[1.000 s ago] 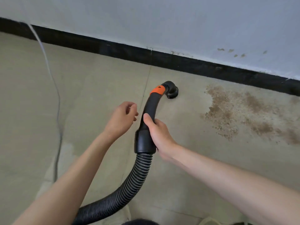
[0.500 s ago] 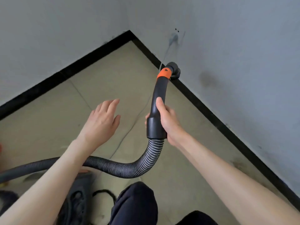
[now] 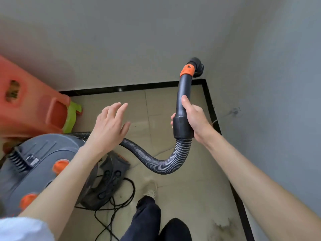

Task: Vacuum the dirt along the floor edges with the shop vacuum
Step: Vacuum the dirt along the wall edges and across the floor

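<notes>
The hose handle [image 3: 182, 117] is gripped by the right hand [image 3: 195, 119], fingers wrapped round the black tube and the thumb laid up along it. The left hand [image 3: 109, 126] is held flat and spread in the air, fingers straight, nothing in it; it hovers above the ribbed hose [image 3: 156, 162], apart from it as far as can be told.

From the grip, the tube runs up to an orange collar [image 3: 187, 71] and the nozzle [image 3: 197, 66], which is raised off the floor and seen against the wall near the room corner. So no dirt is being picked up right at this point, judging by that height. The hose loops down below the right hand and then back left, under the left wrist, towards the shop vacuum [image 3: 40, 171], which sits low left beside the left forearm with its power cord [image 3: 114, 206] tangled on the tiles.

Progress-wise: the black skirting [image 3: 211, 108] along the corner looks fairly clean, but a dark dirty patch [image 3: 224, 226] is seen by the right-hand edge near the bottom, so that stretch probably still has to be done. Whether the motor is running can't be told.

An orange plastic stool [image 3: 29, 105] is parked at the far left wall.
</notes>
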`<state>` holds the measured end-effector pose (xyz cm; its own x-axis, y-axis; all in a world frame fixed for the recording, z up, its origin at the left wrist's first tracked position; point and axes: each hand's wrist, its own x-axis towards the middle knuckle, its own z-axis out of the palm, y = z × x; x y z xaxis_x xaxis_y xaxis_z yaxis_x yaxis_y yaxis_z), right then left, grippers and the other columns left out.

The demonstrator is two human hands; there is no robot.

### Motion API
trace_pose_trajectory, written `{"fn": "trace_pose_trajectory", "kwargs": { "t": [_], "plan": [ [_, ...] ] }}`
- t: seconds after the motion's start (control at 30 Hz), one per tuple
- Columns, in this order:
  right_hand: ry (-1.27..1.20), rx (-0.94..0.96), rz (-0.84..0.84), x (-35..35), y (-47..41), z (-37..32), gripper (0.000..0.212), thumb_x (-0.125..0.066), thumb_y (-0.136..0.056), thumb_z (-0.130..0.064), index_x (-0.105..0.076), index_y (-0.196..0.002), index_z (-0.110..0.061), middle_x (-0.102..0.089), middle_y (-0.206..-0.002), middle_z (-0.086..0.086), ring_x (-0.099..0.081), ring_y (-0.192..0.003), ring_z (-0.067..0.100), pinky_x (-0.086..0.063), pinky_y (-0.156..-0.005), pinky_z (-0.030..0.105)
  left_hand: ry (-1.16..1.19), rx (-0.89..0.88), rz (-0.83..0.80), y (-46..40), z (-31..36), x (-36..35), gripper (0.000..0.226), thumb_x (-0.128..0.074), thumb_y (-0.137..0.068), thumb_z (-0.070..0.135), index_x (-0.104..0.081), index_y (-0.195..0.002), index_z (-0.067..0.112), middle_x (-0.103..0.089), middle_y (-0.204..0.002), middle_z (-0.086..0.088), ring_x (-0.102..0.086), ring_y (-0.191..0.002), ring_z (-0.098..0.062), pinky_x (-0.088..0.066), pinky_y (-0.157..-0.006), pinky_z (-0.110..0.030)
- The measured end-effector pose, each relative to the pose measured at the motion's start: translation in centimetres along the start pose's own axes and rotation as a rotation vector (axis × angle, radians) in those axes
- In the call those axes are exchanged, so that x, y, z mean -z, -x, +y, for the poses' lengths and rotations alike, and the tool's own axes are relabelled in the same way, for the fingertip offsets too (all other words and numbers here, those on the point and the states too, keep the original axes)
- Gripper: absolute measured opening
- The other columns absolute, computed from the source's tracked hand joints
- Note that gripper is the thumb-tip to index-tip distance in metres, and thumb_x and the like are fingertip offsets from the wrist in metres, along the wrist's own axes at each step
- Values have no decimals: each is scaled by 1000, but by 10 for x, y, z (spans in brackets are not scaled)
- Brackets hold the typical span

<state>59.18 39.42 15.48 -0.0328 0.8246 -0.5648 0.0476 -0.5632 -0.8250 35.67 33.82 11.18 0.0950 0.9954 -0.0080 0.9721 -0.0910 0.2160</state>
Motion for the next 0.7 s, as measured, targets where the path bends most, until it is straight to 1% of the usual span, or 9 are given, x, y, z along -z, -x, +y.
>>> {"fn": "trace_pose_trajectory", "kwargs": {
  "t": [0.07, 0.13, 0.23, 0.3, 0.37, 0.47, 0.5, 0.57, 0.7],
  "plan": [
    [71, 28, -62, -27, 12, -12, 41, -46, -100, -38, -55, -92, 1, -61, -66, 15, -59, -46, 18, -51, -49, 24, 8, 79, -20, 22, -14, 19, 60, -34, -90, 38, -41, -137, 1, -46, -132, -23, -45, -114, -44, -43, -91, -52],
    [147, 48, -126, -53, 25, -18, 38, -46, -100, -38, -54, -88, -2, -62, -68, 15, -60, -51, 19, -52, -56, 27, 39, 162, -21, 47, -28, 32, 65, -28, -88, 42, -41, -137, 2, -46, -133, -22, -44, -117, -42, -41, -94, -52],
    [248, 76, -219, -83, 44, -21, 36, -48, -99, -37, -54, -81, -6, -64, -71, 16, -60, -56, 22, -53, -66, 33, 52, 283, 16, 91, -44, 47, 58, -38, -93, 36, -40, -139, 2, -43, -136, -21, -41, -122, -40, -39, -98, -52],
    [322, 114, -268, -98, 54, -21, 36, -49, -99, -37, -53, -79, -7, -64, -73, 15, -62, -54, 18, -53, -65, 31, 39, 349, 28, 123, -54, 52, 53, -46, -94, 29, -40, -140, 2, -43, -137, -21, -41, -124, -40, -39, -98, -52],
    [422, 161, -292, -112, 62, -19, 37, -49, -98, -39, -53, -81, -7, -66, -77, 16, -63, -55, 15, -55, -67, 31, 31, 393, 11, 154, -64, 52, 55, -46, -92, 30, -42, -138, 1, -46, -135, -22, -44, -122, -41, -41, -97, -52],
    [585, 240, -290, -138, 68, -14, 42, -49, -95, -48, -53, -78, -10, -69, -89, 23, -68, -80, 31, -52, -83, 44, 60, 526, -45, 190, -82, 45, 55, -53, -93, 28, -39, -141, 5, -42, -140, -19, -39, -127, -37, -37, -101, -48],
    [623, 254, -292, -148, 69, -12, 43, -49, -94, -50, -52, -77, -10, -69, -91, 22, -67, -86, 34, -51, -83, 45, 71, 570, -68, 200, -88, 42, 57, -53, -93, 28, -37, -142, 7, -39, -143, -17, -37, -129, -35, -36, -102, -46],
    [698, 283, -290, -167, 69, -6, 43, -49, -94, -50, -50, -74, -12, -69, -89, 18, -66, -87, 32, -50, -81, 41, 81, 630, -108, 216, -103, 32, 57, -51, -94, 30, -33, -145, 10, -35, -146, -14, -32, -132, -32, -33, -104, -44],
    [853, 337, -271, -198, 57, 14, 38, -46, -97, -46, -47, -75, -14, -54, -75, -1, -50, -73, 17, -38, -61, 24, 108, 735, -198, 231, -148, 4, 56, -45, -97, 31, -28, -146, 12, -29, -149, -12, -27, -136, -31, -28, -108, -43]
  ]
}}
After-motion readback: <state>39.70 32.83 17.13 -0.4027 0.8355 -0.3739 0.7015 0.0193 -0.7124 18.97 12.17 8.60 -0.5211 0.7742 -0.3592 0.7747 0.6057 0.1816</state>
